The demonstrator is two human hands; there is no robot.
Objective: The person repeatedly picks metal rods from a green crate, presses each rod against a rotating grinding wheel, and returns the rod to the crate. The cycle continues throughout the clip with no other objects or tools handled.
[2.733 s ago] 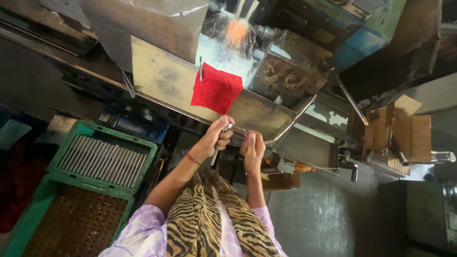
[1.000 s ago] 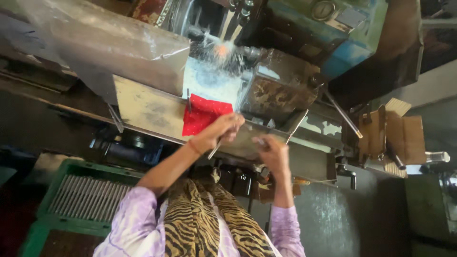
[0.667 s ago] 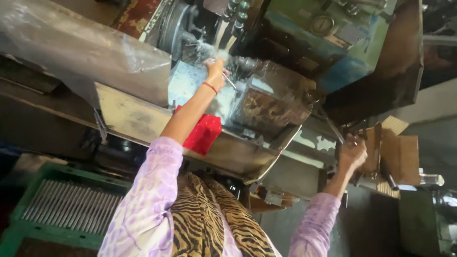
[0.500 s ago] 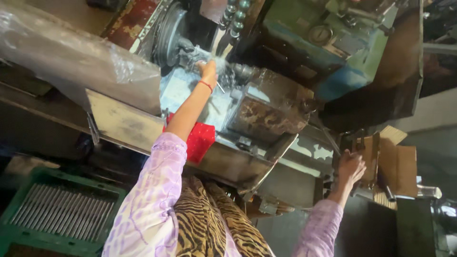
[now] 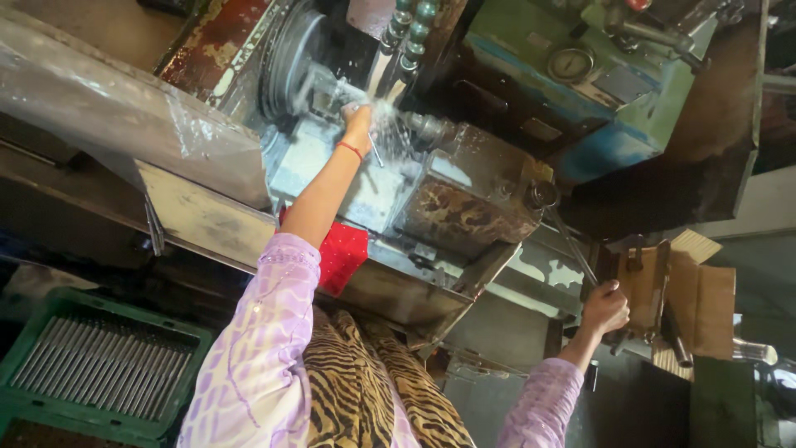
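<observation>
My left hand reaches into the machine, right by the round chuck, where coolant sprays over it. Its fingers are closed on a thin metal rod that sticks down from the fist. My right hand is far out to the right, closed around the end of a long metal lever that runs up toward the rusty machine block. A red cloth hangs over the tray edge under my left forearm.
A green crate with several metal rods lying in rows stands at lower left. A plastic-covered guard slopes at upper left. A green machine housing with a gauge is at the top, and cardboard boxes sit at right.
Both hands were together at the tray edge below the red cloth. My left hand has gone up to the chuck with the rod, and my right hand has swung right onto the lever.
</observation>
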